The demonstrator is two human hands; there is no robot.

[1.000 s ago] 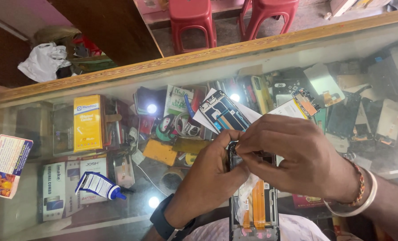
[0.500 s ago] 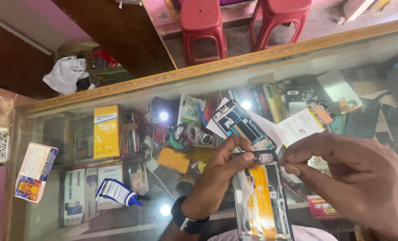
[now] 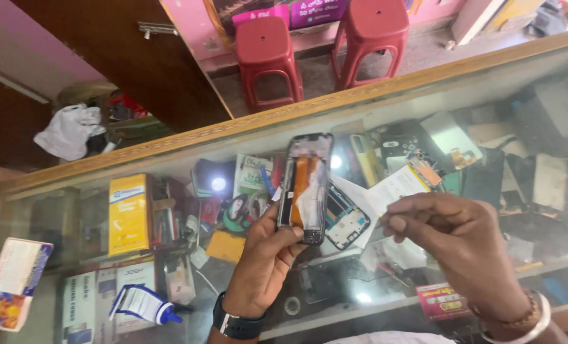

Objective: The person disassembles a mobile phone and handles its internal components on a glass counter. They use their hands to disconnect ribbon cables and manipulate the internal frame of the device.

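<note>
- Over the glass surface (image 3: 74, 210), left hand (image 3: 265, 264) grips an opened phone (image 3: 304, 188) upright by its lower end.
- Phone: back off, black frame, orange strip, white patch.
- Right hand (image 3: 465, 251) just beside, fingertips pinched; contents unclear.

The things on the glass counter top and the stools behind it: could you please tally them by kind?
Red plastic stools: 2
Opened phone, held upright in the left hand: 1
Blue-and-white glue tube: 1
Small printed box at the counter's left edge: 1
Total: 5
</note>
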